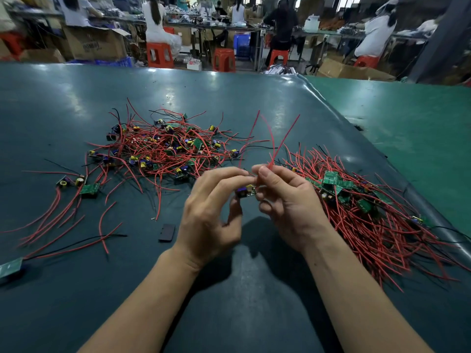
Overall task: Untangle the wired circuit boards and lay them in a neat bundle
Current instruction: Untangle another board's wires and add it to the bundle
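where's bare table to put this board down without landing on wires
Bare mat lies near you between your forearms, and far behind the tangled pile. Crowded: that pile, the sorted bundle at right, and loose boards with wires at left.

Wires (163, 149) mostly red, few black; boards (336, 183) green w/ yellow+purple parts; table (229, 103) dark teal.
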The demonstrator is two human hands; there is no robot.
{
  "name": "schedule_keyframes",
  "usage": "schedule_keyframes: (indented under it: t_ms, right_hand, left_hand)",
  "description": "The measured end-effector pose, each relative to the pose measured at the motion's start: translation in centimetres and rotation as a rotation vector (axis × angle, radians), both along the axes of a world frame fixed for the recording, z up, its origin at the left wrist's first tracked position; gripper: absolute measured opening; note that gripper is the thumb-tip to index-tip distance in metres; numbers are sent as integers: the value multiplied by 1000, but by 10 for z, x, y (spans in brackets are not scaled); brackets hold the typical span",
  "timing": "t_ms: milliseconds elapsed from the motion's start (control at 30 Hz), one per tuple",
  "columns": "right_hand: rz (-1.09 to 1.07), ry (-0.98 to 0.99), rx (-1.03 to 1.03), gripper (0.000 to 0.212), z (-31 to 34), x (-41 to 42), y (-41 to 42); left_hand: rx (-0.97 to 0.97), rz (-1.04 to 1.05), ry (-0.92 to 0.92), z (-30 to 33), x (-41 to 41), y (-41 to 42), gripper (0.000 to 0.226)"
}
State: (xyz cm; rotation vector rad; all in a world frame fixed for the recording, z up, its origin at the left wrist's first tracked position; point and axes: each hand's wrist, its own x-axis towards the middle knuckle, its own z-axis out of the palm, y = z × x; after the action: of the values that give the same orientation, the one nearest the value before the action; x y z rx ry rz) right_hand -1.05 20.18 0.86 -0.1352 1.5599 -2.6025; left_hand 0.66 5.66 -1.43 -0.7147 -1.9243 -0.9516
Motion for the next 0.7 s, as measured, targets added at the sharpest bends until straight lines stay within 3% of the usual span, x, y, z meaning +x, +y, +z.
schedule_keyframes:
  t_ms: [100, 133, 233, 367, 433, 600, 700]
  right_hand:
    - [-59, 16, -38, 11, -1, -2, 1]
    - [-78, 23, -54, 11, -1, -3, 1]
    - [-89, 62, -95, 10, -3, -4, 1]
    - [-15, 125, 21, 13, -4, -2, 1]
    - [49, 115, 72, 15, -5, 0, -1]
    - [-4, 53, 102, 15, -6, 1, -4]
    - [-51, 25, 82, 15, -7, 1, -8]
  left_hand:
    - [82, 72, -8, -3, -2, -2, 8]
    - [128, 55, -63, -5, -2, -2, 9]
    - [207, 47, -322, -11, -2, 2, 40]
    - [376, -14, -645, -12, -6, 5, 27]
    - [422, -92, -675, -12, -8, 2, 13]
    - [473, -152, -645, -12, -7, -4, 28]
    - [434, -175, -657, -13, -7, -2, 20]
